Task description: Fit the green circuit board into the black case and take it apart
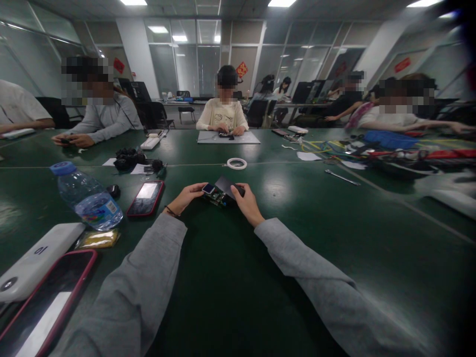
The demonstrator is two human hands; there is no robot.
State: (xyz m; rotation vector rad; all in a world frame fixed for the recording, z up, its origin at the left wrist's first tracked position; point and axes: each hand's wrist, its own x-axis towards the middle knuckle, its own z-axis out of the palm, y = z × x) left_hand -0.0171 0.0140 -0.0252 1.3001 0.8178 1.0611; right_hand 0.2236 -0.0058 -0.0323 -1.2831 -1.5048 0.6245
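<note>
Just above the green table, my left hand [186,197] is closed on the left edge of a small circuit board [215,198]. A little dark screen with a pale frame [208,188] sits at the board's left end, by my fingertips. My right hand [248,203] grips a flat dark cover [225,186], thumb on top. The cover is tilted over the board's right part and hides some of it. Whether the two parts are joined cannot be made out.
Left of my arm are a water bottle [91,198], a red-edged phone [146,198], a white power bank [40,260] and a yellow packet [98,239]. A tape roll [237,163] lies ahead, a wrench [342,177] and cables to the right. Several people sit around.
</note>
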